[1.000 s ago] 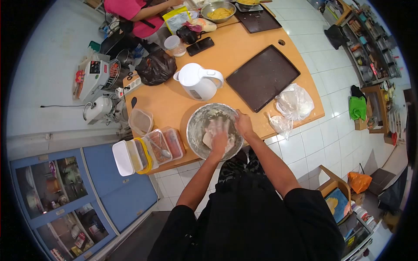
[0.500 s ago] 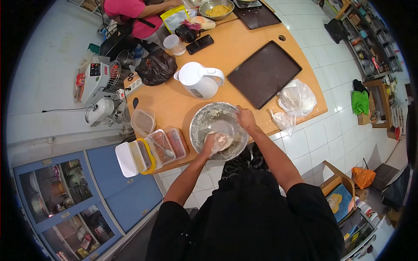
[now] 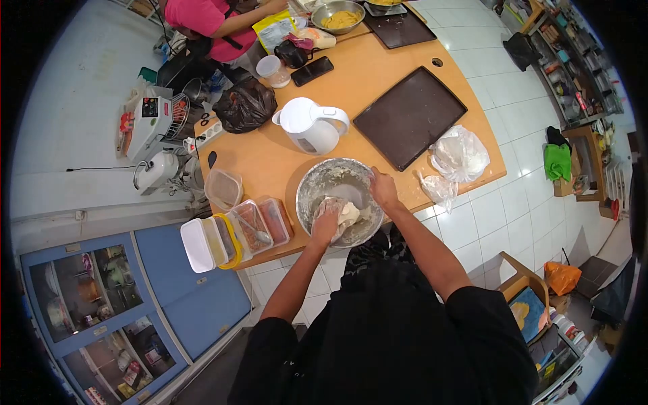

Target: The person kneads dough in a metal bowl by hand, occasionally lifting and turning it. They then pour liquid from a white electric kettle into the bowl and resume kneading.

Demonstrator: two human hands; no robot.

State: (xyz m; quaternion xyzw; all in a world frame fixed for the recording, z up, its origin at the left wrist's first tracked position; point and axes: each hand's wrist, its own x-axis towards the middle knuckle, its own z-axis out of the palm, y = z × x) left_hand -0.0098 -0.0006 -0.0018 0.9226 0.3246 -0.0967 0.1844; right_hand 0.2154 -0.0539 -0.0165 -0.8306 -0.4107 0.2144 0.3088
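Observation:
A large metal mixing bowl (image 3: 312, 177), its inside smeared with flour and sticky bits, sits at the table's near edge, close to my body. Inside it, my left hand (image 3: 328, 217) is coated with flour and bent against the left side of a pale lump of dough (image 3: 349, 214); its fingertips are partly hard to make out. My right hand (image 3: 384, 190) is closed around the right rim of the bowl. Just beyond the bowl stands a white electric kettle (image 3: 310, 125).
Plastic containers (image 3: 250, 226) line the table's left edge. A dark baking tray (image 3: 410, 116) and white plastic bags (image 3: 460, 154) lie to the right. Further back are a black plastic bag (image 3: 244, 106), a phone (image 3: 312, 70) and a co-worker in a pink top (image 3: 196, 15).
My left hand has turned and shifted slightly left inside the bowl, so the dough lump now shows beside it. My right hand keeps its hold on the rim.

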